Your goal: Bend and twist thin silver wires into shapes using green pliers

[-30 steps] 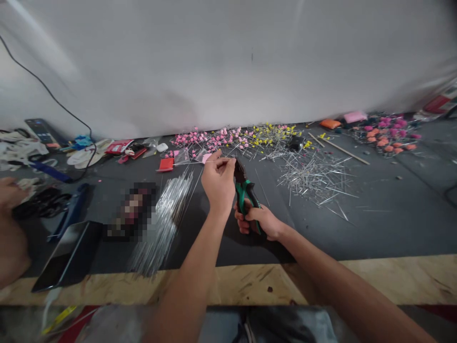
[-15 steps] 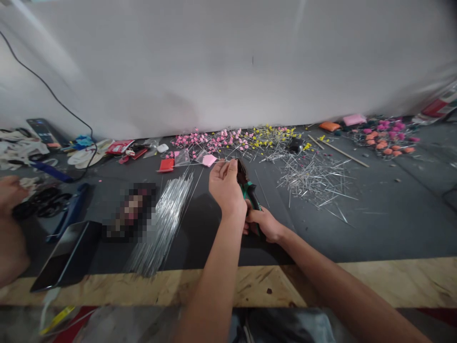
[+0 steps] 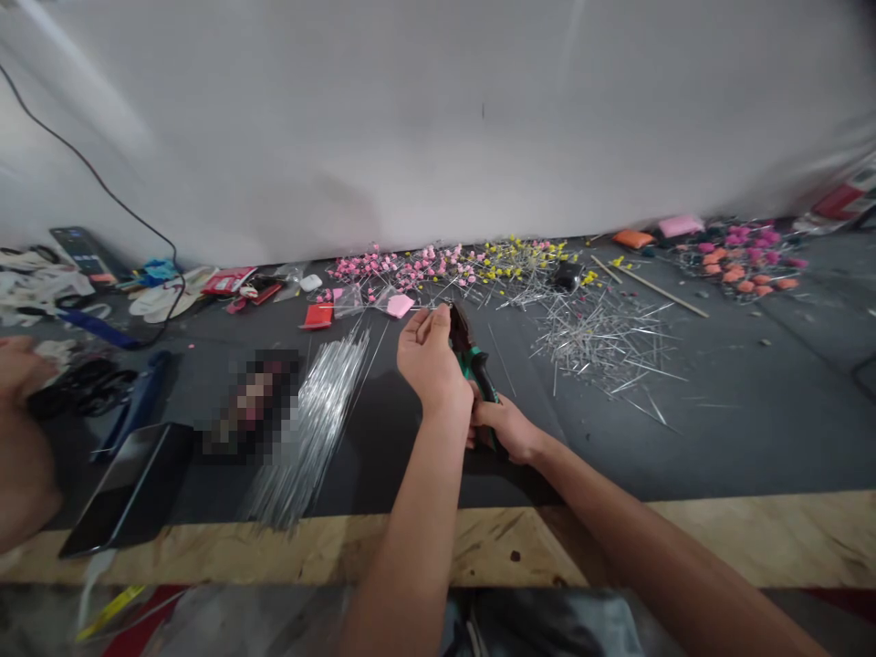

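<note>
Around the dark handles of green-trimmed pliers (image 3: pixel 484 372), my right hand (image 3: pixel 510 429) is closed. The jaws point up and away from me, right beside the fingertips of my left hand (image 3: pixel 432 360). My left thumb and fingers are pinched together on what looks like a thin metal wire; most of it is hidden by the hand. To the left lies a bundle of long straight silver wires (image 3: pixel 316 411). Off to the right is a loose heap of short cut wires (image 3: pixel 602 333).
Pink-tipped wires (image 3: pixel 411 265) and yellow-tipped wires (image 3: pixel 524 260) lie along the wall. Orange and magenta-tipped ones (image 3: pixel 743 260) are at the right. A phone (image 3: pixel 127 493) lies near the wooden edge (image 3: pixel 479 547). Another person's hand (image 3: pixel 24 370) is at far left.
Almost nothing differs. My left hand and the plier jaws have shifted very slightly to the left; both grips are the same.
</note>
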A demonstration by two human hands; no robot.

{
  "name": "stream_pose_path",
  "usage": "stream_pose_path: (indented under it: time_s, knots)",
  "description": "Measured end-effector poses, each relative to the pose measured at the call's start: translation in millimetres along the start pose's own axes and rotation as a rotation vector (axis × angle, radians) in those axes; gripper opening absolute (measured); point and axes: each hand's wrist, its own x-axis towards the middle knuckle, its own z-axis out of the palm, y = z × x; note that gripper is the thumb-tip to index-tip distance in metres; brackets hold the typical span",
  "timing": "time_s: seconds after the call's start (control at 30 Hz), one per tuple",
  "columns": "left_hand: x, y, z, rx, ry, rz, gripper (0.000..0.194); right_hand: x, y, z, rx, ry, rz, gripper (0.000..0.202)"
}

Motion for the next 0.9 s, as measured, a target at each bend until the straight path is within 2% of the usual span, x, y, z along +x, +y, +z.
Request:
stream_pose_path:
  time_s: [0.37,0.63,0.9]
  knots:
    - [-2.6,1.9,1.5,0.049,0.008,0.013,0.034,-2.1,-9.5,5.7,-0.154,0.090,0.019,0.006]
    - [-6.9,5.2,6.4,0.079,0.090,-0.114,0.035,-0.5,-1.3,1.3,-0.144,0.157,0.032,0.010]
    - [-5.6,8.4,8.6,0.065,0.000,-0.084,0.030,-1.3,-5.8,4.5,-0.133,0.087,0.004,0.010]
